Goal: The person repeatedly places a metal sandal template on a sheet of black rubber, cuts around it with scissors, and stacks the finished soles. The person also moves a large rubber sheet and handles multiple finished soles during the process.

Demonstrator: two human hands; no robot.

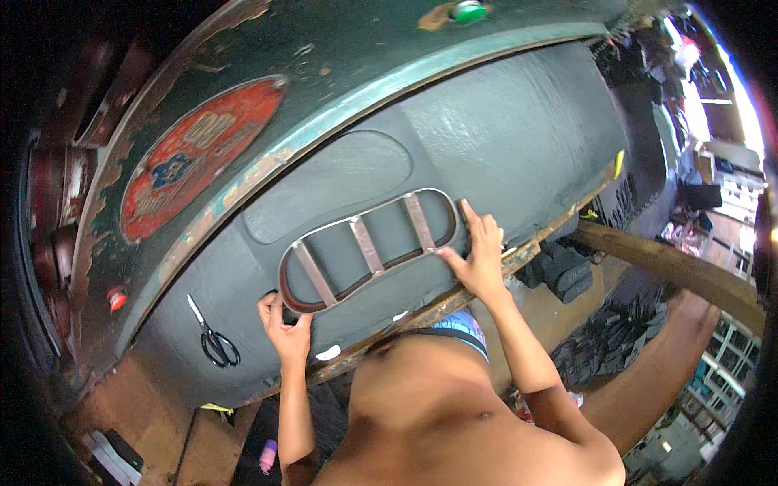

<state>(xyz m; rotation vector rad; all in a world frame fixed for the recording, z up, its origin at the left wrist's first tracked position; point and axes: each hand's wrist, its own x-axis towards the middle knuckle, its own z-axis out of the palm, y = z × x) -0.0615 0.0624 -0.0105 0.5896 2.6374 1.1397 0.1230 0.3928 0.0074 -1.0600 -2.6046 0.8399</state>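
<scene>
A sole-shaped metal cutting die [369, 245] with three crossbars lies on a dark grey sheet [502, 130]. My left hand [285, 326] grips its left end, fingers bent and thumb along the near rim. At the opposite end my right hand [480, 257] straddles the rim, its thumb on the near edge and its fingers around the far side. Just beyond the die, a sole-shaped outline [332, 182] is marked in the sheet. Black-handled scissors [215, 344] rest on the sheet to the left of my left hand.
Behind the sheet rises a large green machine body [324, 61] with a red oval plate [203, 158], a green button [468, 11] and a red button [117, 300]. A worn wooden edge [519, 255] runs along the near side. Dark cut pieces [608, 336] are heaped at right beside a wooden beam [656, 263].
</scene>
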